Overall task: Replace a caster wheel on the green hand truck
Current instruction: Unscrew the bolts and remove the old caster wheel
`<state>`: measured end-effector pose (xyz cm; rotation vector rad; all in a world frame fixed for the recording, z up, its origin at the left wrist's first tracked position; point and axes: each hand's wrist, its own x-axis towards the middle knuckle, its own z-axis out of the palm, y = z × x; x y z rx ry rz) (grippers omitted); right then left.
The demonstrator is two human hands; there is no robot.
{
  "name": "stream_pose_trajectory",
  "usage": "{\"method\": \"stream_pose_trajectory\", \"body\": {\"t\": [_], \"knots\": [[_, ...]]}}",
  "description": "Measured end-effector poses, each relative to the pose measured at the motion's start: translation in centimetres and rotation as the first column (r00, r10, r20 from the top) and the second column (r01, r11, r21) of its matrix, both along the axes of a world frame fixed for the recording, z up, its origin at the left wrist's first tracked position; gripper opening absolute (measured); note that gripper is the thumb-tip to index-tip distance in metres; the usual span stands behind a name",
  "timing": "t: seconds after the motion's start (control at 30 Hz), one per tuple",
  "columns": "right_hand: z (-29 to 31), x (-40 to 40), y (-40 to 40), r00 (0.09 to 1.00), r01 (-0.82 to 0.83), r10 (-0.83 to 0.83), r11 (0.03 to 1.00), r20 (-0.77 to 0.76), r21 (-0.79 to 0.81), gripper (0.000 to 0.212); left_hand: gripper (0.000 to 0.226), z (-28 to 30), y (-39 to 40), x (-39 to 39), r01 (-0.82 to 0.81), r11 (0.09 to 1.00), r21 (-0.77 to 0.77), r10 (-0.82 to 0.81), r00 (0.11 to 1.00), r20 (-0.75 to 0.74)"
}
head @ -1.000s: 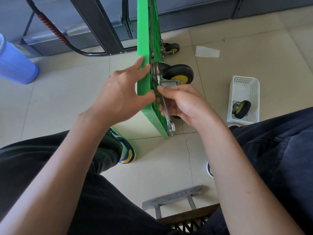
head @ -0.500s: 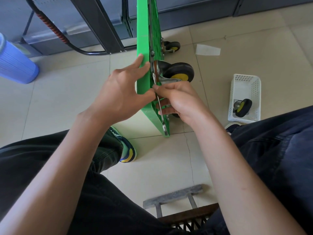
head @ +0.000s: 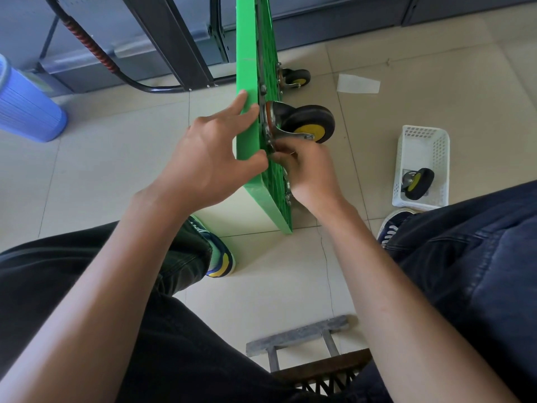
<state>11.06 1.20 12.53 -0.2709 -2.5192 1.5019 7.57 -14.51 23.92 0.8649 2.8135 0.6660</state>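
Note:
The green hand truck (head: 250,68) stands on its edge on the tiled floor, its underside turned right. A black caster with a yellow hub (head: 308,123) sits on a metal plate bolted to that underside; a second caster (head: 295,78) is farther back. My left hand (head: 209,158) presses on the platform's upper rim, fingers straight and thumb laid across the rim. My right hand (head: 305,173) is curled just below the caster's plate and grips a metal wrench (head: 287,183), mostly hidden under the palm. A loose caster (head: 418,183) lies in the white basket (head: 421,135).
A blue ribbed bin (head: 26,109) stands at the left. Dark metal frame legs and a black hose (head: 139,82) run behind the truck. A scrap of paper (head: 359,83) lies on the floor. My shoes flank the truck; a low stool's edge (head: 296,335) is below.
My right hand moved up along the underside toward the caster plate, and the wrench that hung down past the lower corner is now mostly covered. My left hand stayed on the rim.

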Motion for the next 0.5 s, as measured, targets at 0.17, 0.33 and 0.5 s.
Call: {"method": "stream_pose_trajectory", "body": {"t": [0.17,0.33,0.5], "knots": [[-1.2,0.0,0.3,0.994,0.064,-0.045,0.977,-0.096,0.205,0.02,0.069,0.0,0.0,0.0,-0.01,1.0,0.011,0.01,1.0,0.009],[-0.6,0.1,0.4,0.997,0.04,-0.027,0.983,-0.078,0.177,0.021,0.067,-0.1,0.1,0.2,-0.014,1.0,0.005,0.014,1.0,0.006],[-1.4,1.6,1.5,0.994,0.049,-0.059,0.993,0.089,0.112,0.013,0.065,0.1,0.1,0.1,-0.017,1.0,-0.004,0.017,1.0,0.007]]}}
